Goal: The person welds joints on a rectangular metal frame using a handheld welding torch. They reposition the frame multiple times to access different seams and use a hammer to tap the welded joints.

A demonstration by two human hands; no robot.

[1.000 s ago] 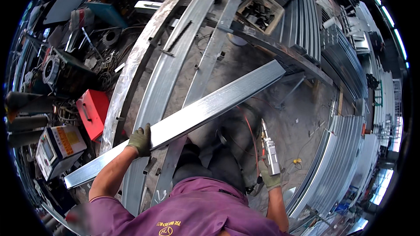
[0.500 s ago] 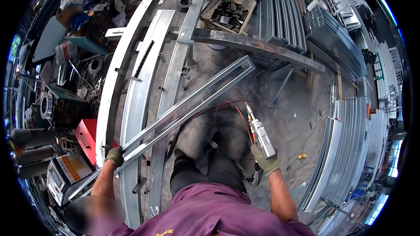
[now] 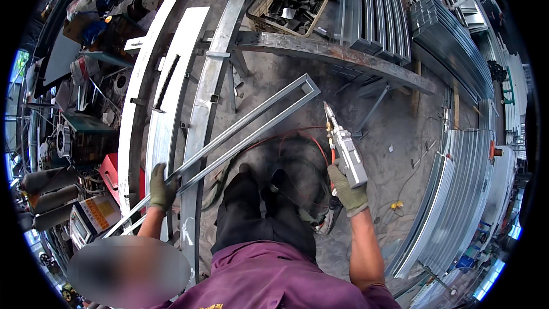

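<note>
A long, narrow metal frame of square tube point(image 3: 251, 115) lies diagonally across the rails of a work stand, its closed end jutting out to the right over the floor. My gloved left hand point(image 3: 163, 189) lies over the frame near its lower left, fingers stretched out and thumb apart. In my gloved right hand point(image 3: 349, 193) is a white and silver welding gun point(image 3: 347, 151), its pointed nozzle aimed up and away from me. Red and dark cables point(image 3: 286, 136) run from the gun and loop on the floor around my feet. The palm sides of both gloves are hidden.
Long steel rails point(image 3: 200, 109) stretch away at left, joined by a crossbeam point(image 3: 337, 60). A plastic crate point(image 3: 257, 14) of dark metal pieces stands beyond it. Stacked tubes point(image 3: 374, 17) and long profiles point(image 3: 457, 189) lie right. A red box point(image 3: 110, 174) and a machine point(image 3: 94, 217) stand left.
My left hand has loosened its closed grip, its fingers now extended over the frame. The gun is still in my right hand. My view has shifted slightly, and the frame's end appears farther left.
</note>
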